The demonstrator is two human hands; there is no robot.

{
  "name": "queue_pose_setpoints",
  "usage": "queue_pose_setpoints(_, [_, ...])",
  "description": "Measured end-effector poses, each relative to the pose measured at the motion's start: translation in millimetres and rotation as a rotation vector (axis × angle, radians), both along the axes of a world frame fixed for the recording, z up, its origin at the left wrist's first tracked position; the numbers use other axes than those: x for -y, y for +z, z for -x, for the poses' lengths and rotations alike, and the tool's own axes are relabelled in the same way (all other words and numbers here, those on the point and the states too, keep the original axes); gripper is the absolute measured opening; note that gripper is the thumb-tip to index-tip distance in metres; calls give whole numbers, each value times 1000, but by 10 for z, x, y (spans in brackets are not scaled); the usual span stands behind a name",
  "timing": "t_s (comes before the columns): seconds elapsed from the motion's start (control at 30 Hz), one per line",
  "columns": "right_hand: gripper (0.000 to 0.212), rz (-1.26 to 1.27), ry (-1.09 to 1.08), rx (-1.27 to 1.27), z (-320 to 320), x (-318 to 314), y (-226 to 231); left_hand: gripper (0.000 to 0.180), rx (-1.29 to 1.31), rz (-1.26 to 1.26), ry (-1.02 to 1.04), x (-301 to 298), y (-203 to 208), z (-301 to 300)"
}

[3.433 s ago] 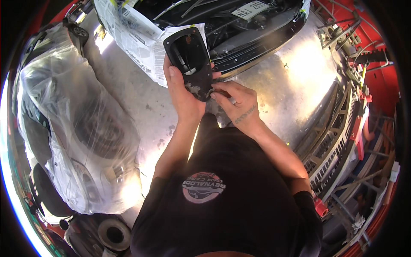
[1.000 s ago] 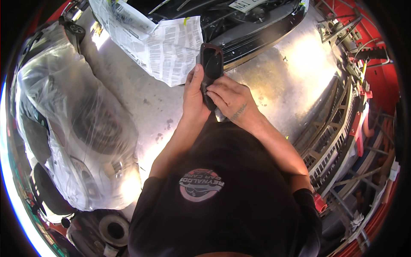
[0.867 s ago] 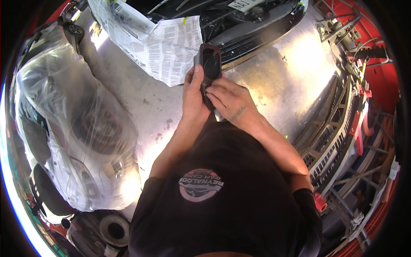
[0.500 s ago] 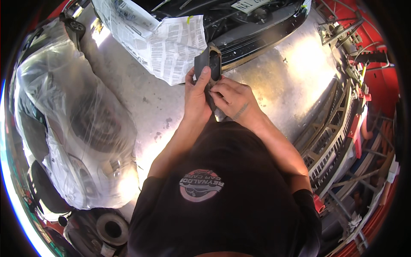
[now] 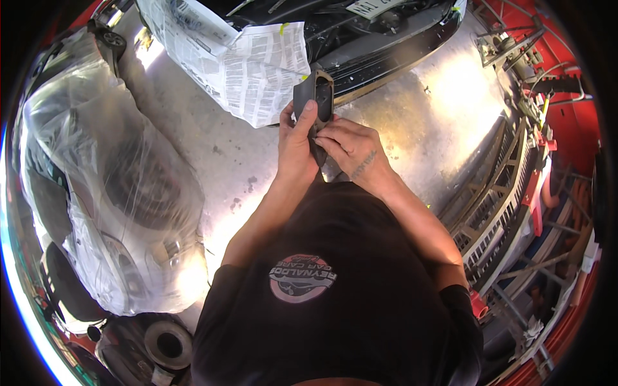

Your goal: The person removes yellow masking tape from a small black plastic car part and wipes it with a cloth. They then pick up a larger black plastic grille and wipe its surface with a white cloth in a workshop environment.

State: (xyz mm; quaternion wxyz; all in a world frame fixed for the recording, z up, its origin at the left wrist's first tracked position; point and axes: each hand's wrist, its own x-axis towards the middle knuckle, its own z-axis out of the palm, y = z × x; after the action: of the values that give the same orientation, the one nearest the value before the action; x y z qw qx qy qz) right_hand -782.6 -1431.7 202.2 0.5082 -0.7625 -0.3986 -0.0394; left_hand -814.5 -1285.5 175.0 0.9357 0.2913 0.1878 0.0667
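My left hand is wrapped round a dark grey plastic car trim piece, its thumb pressed flat on the face. The piece stands lengthwise away from me and has an oblong, hollow opening with a tan rim at its upper right. Against its lower right edge, the fingers of my right hand are pinched together. Whatever sits between those fingertips is hidden. Below both hands the narrow lower end of the trim piece runs down toward my black shirt.
Ahead is a dark car front, partly masked with newspaper. On the left a car lies under clear plastic sheeting. A slatted grille and metal racks line the right, beside red panels. Concrete floor lies between.
My right hand has turned slightly at the wrist, showing more of its back, with the fingertips still at the trim piece's edge. My left hand keeps its hold.
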Motion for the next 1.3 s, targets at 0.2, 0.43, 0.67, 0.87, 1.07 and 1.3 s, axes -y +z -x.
queue_pose_setpoints(0.2, [12, 29, -47, -128, 6, -17, -15, 70, -52, -101, 78, 100, 121, -4])
queue_pose_setpoints(0.43, [8, 51, -124, -229, 40, -58, -74, 45, -104, -252, 60, 150, 10, 21])
queue_pose_setpoints(0.67, [10, -24, -40, -139, -25, 28, -73, 60, 8, 14, 10, 60, -47, -27])
queue_pose_setpoints(0.87, [11, 32, -80, -103, 13, -4, -86, 50, -72, -171, 55, 147, 12, -2])
queue_pose_setpoints(1.07, [12, 81, -125, -194, 5, -57, -126, 54, -121, -230, 92, 179, -93, 15])
queue_pose_setpoints(1.3, [10, 23, -199, -413, -45, -64, -169, 46, -88, -191, 102, 167, -54, -1])
